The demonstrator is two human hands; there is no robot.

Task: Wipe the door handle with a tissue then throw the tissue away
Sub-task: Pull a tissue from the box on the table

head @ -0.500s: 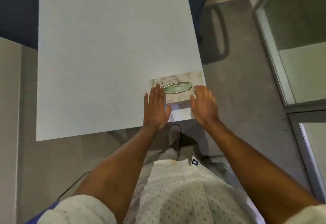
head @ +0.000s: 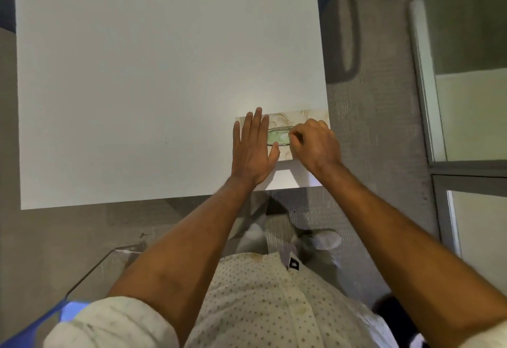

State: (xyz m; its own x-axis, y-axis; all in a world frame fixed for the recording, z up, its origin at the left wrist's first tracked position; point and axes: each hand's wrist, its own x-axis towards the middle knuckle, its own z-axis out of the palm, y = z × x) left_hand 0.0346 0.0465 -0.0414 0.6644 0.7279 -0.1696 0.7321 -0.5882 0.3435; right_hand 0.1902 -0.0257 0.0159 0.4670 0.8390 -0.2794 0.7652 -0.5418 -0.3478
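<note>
A beige patterned tissue box (head: 300,116) lies on the near right corner of a white table (head: 164,78). Its oval opening (head: 277,137) shows green film. My left hand (head: 251,153) rests flat on the box's left end, fingers straight and the thumb beside the opening. My right hand (head: 315,146) is over the right end of the box, with thumb and fingertips pinched together at the opening. No loose tissue shows between the fingers. No door handle is in view.
Grey carpet (head: 375,133) runs along the right of the table. A glass partition with a metal frame (head: 428,100) stands at the far right. A clear sheet edge (head: 109,254) sits low at the left, near my body.
Both hands have moved up from the box's near edge. The left one now lies flat on the box, and the right one has curled into a pinch at the opening.
</note>
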